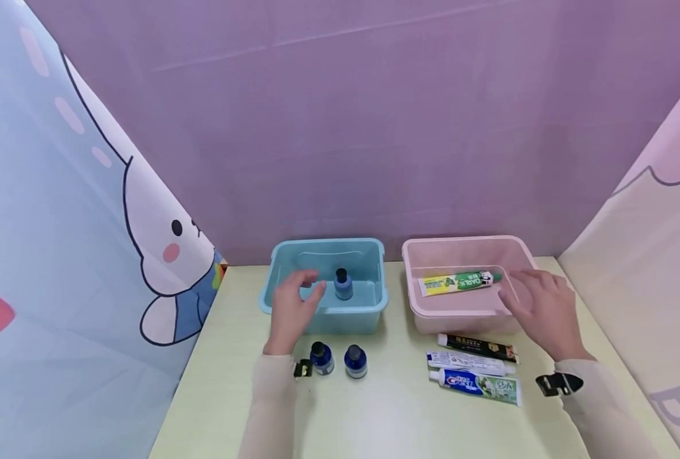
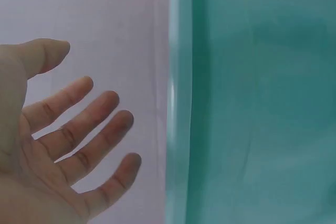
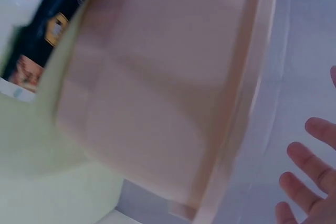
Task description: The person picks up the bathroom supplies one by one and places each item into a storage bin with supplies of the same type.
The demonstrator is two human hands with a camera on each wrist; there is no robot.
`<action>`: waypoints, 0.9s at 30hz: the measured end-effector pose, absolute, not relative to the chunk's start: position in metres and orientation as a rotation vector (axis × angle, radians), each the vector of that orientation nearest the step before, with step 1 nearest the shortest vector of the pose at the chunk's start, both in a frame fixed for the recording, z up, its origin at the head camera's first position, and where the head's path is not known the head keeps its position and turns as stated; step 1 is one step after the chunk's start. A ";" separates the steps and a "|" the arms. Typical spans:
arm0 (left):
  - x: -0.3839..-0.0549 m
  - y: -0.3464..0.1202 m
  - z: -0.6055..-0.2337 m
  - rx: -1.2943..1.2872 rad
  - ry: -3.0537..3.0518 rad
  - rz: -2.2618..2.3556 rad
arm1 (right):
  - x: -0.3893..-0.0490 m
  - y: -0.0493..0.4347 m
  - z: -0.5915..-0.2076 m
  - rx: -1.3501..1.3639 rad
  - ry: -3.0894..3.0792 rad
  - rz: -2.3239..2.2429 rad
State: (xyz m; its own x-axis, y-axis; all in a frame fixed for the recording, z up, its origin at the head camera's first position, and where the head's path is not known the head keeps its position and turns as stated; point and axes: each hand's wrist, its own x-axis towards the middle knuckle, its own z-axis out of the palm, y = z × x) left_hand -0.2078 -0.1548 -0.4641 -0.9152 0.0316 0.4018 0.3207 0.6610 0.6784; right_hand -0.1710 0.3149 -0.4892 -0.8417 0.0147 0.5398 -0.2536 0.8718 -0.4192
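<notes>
My left hand (image 1: 294,307) hovers over the left front part of the blue basin (image 1: 319,322), its fingers loosely spread and holding nothing. Inside that basin a small dark-capped blue bottle (image 1: 343,287) stands upright. Two more blue bottles, one (image 1: 322,358) near my left wrist and another (image 1: 355,362) to its right, stand in front of it. Over the right side of the pink basin (image 1: 460,324) is my right hand (image 1: 548,309), fingers apart with nothing in them. A yellow and green toothpaste tube (image 1: 457,283) lies in the pink basin, left of the fingertips.
In front of the pink basin lie a black toothpaste tube (image 1: 480,347), a white tube (image 1: 470,363) and a blue and green tube (image 1: 477,386), roughly parallel. A purple cloth (image 1: 374,127) rises behind the table (image 1: 385,421), with patterned cloths on both sides.
</notes>
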 end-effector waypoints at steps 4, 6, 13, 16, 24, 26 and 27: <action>-0.195 -0.139 -0.470 -0.293 -2.424 -1.286 | -0.158 0.311 -0.497 0.186 -2.447 0.721; -0.189 -0.130 -0.472 -0.312 -2.394 -1.356 | -0.152 0.310 -0.501 0.189 -2.420 0.742; -0.175 -0.094 -0.480 -0.374 -2.346 -1.448 | -0.131 0.301 -0.519 0.171 -2.364 0.749; -0.171 -0.078 -0.483 -0.406 -2.348 -1.494 | -0.123 0.297 -0.527 0.185 -2.342 0.752; -0.164 -0.041 -0.494 -0.400 -2.443 -1.566 | -0.111 0.287 -0.547 0.198 -2.351 0.761; -0.163 -0.032 -0.498 -0.400 -2.483 -1.581 | -0.108 0.286 -0.552 0.188 -2.378 0.760; -0.163 -0.028 -0.500 -0.402 -2.500 -1.589 | -0.107 0.285 -0.554 0.186 -2.394 0.759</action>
State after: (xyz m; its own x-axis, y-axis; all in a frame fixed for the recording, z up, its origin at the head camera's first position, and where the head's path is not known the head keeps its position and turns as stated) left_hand -0.1628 -0.0282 -0.5005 -0.9525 0.1428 0.2689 0.3041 0.4022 0.8636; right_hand -0.1072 0.2851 -0.5542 -0.8018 0.0487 0.5956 -0.3034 0.8255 -0.4759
